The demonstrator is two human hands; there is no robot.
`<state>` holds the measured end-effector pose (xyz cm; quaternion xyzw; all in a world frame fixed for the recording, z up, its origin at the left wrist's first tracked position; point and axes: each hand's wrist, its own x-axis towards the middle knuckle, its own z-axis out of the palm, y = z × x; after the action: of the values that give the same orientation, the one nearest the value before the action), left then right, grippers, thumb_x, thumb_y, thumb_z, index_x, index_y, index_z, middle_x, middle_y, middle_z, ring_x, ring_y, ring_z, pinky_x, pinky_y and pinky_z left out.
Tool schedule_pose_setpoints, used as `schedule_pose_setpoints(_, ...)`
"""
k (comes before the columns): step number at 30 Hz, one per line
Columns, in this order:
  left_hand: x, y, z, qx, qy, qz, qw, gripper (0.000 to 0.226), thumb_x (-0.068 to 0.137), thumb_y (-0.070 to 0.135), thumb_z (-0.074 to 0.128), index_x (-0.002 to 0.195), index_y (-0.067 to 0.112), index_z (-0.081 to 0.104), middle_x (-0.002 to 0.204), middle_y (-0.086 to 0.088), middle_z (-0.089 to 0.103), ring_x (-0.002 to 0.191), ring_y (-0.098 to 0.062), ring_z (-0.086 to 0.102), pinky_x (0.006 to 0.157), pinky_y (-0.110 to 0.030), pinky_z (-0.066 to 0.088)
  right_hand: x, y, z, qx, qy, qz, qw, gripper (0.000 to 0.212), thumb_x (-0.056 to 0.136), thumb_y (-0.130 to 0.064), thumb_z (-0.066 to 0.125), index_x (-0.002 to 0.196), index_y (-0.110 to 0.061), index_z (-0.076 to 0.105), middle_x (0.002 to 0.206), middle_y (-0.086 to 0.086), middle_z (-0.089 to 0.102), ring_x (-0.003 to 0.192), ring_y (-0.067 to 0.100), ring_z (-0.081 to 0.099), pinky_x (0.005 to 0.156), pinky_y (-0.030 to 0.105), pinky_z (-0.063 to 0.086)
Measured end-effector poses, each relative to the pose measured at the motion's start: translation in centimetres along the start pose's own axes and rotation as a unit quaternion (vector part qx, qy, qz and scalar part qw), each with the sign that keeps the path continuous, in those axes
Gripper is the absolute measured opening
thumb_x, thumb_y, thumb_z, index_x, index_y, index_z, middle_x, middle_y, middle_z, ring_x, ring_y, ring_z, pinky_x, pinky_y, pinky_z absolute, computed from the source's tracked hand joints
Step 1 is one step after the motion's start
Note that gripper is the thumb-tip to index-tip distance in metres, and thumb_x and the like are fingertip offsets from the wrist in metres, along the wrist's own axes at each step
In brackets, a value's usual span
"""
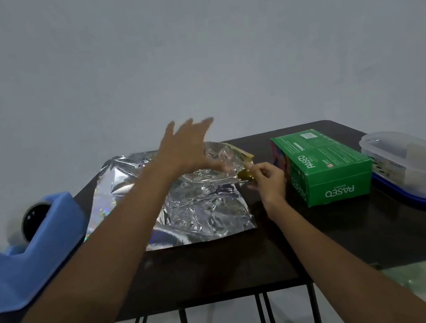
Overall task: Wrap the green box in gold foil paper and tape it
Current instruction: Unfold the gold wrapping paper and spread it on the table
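Note:
A crinkled sheet of foil paper (185, 209) lies spread on the dark table, its silver side up and a gold edge showing at its far right corner. My right hand (266, 181) pinches that right edge, where the gold side curls over. Above the far part of the sheet hovers my left hand (188, 148), fingers spread and blurred, holding nothing. The green box (327, 167), printed PASEO, sits on the table just right of my right hand, apart from the foil.
A blue tape dispenser (27, 250) with a black roll stands at the table's left edge. A clear plastic container (414, 163) on a blue lid sits at the far right. The dark table (221, 267) has black metal legs below its near edge.

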<state>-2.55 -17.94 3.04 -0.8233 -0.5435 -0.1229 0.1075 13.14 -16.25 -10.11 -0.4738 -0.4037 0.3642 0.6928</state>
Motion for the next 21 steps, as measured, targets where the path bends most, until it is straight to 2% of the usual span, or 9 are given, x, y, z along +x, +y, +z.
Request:
schedule_pose_setpoints(2, 0.4, -0.8, 1.3, 0.05, -0.064, -0.049, 0.995, 0.086, 0.073, 0.061, 0.067, 0.143, 0.022, 0.036, 0.144, -0.002, 0.046, 0.135, -0.024, 0.038, 0.111, -0.043, 0.022, -0.2, -0.4, 0.0, 0.024, 0.004, 0.003, 1.0, 0.017, 0.089, -0.018, 0.062, 0.075, -0.011, 0.06, 0.074, 0.0, 0.06, 0.075, 0.016, 0.059, 0.052, 0.017, 0.053)
schedule_pose_setpoints(5, 0.9, -3.9, 2.9, -0.166, -0.01, -0.119, 0.979, 0.031, 0.085, 0.038, 0.066, 0.097, 0.01, 0.07, 0.09, -0.007, 0.068, 0.086, -0.024, 0.062, 0.067, -0.029, 0.041, -0.9, -1.4, 0.2, 0.079, 0.041, -0.028, 0.996, 0.021, 0.096, -0.031, 0.05, 0.091, -0.012, 0.057, 0.082, -0.005, 0.057, 0.083, 0.011, 0.054, 0.066, 0.016, 0.046)
schedule_pose_setpoints(8, 0.7, -6.0, 3.0, -0.428, 0.098, -0.21, 0.874, 0.016, 0.085, 0.016, 0.068, 0.093, 0.002, 0.069, 0.081, -0.013, 0.065, 0.064, -0.018, 0.057, 0.057, -0.024, 0.041, -1.6, -1.6, 0.4, -0.001, 0.035, -0.146, 0.989, 0.049, 0.094, -0.042, 0.05, 0.133, -0.014, 0.042, 0.125, -0.003, 0.052, 0.116, 0.012, 0.047, 0.097, 0.022, 0.038)
schedule_pose_setpoints(11, 0.7, -7.5, 3.4, -0.495, 0.145, -0.319, 0.795, 0.02, 0.087, 0.012, 0.066, 0.071, 0.003, 0.058, 0.054, -0.009, 0.057, 0.028, -0.001, 0.046, 0.033, -0.012, 0.032, -2.1, -1.1, 0.5, -0.163, -0.014, -0.328, 0.93, 0.061, 0.088, -0.041, 0.06, 0.139, -0.019, 0.035, 0.138, -0.001, 0.042, 0.128, 0.011, 0.039, 0.107, 0.033, 0.033)
schedule_pose_setpoints(13, 1.3, -8.6, 4.1, -0.524, 0.133, -0.369, 0.756, 0.024, 0.09, 0.006, 0.061, 0.067, 0.002, 0.054, 0.042, -0.006, 0.056, 0.021, -0.002, 0.041, 0.027, -0.012, 0.03, -1.9, -0.6, 0.6, -0.23, -0.056, -0.366, 0.9, 0.066, 0.087, -0.042, 0.062, 0.142, -0.028, 0.029, 0.144, 0.0, 0.039, 0.131, 0.012, 0.036, 0.109, 0.038, 0.028)
schedule_pose_setpoints(16, 1.8, -9.2, 5.2, -0.495, 0.117, -0.423, 0.75, 0.016, 0.087, 0.004, 0.064, 0.075, -0.003, 0.056, 0.034, 0.003, 0.053, 0.028, -0.001, 0.048, 0.032, -0.012, 0.037, -1.3, -0.1, 0.3, -0.359, -0.172, -0.263, 0.879, 0.066, 0.089, -0.052, 0.051, 0.146, -0.033, 0.023, 0.149, -0.003, 0.034, 0.135, 0.002, 0.023, 0.115, 0.042, 0.008)
schedule_pose_setpoints(18, 1.6, -9.1, 6.2, -0.395, 0.136, -0.443, 0.793, 0.03, 0.087, 0.015, 0.066, 0.104, -0.007, 0.055, 0.082, -0.01, 0.069, 0.08, -0.013, 0.069, 0.066, -0.022, 0.05, -1.1, 0.6, 0.2, -0.49, -0.255, -0.177, 0.815, 0.058, 0.093, -0.046, 0.048, 0.146, -0.034, 0.026, 0.146, -0.003, 0.041, 0.14, 0.008, 0.024, 0.114, 0.043, -0.003)
schedule_pose_setpoints(19, 1.7, -9.2, 6.8, -0.331, 0.169, -0.443, 0.816, 0.05, 0.088, 0.021, 0.065, 0.124, -0.007, 0.044, 0.116, -0.016, 0.061, 0.112, -0.024, 0.06, 0.088, -0.03, 0.046, -1.0, 0.9, 0.3, -0.518, -0.279, -0.151, 0.795, 0.059, 0.094, -0.044, 0.048, 0.147, -0.035, 0.024, 0.141, -0.002, 0.047, 0.139, 0.012, 0.029, 0.114, 0.043, -0.004)
schedule_pose_setpoints(21, 1.1, -8.6, 7.7, -0.191, 0.247, -0.371, 0.875, 0.075, 0.089, 0.031, 0.061, 0.145, 0.0, 0.023, 0.148, -0.019, 0.033, 0.137, -0.033, 0.031, 0.108, -0.044, 0.027, -0.8, 1.4, 0.3, -0.531, -0.278, -0.12, 0.792, 0.063, 0.095, -0.046, 0.045, 0.149, -0.033, 0.018, 0.137, -0.002, 0.051, 0.136, 0.015, 0.035, 0.114, 0.046, -0.002)
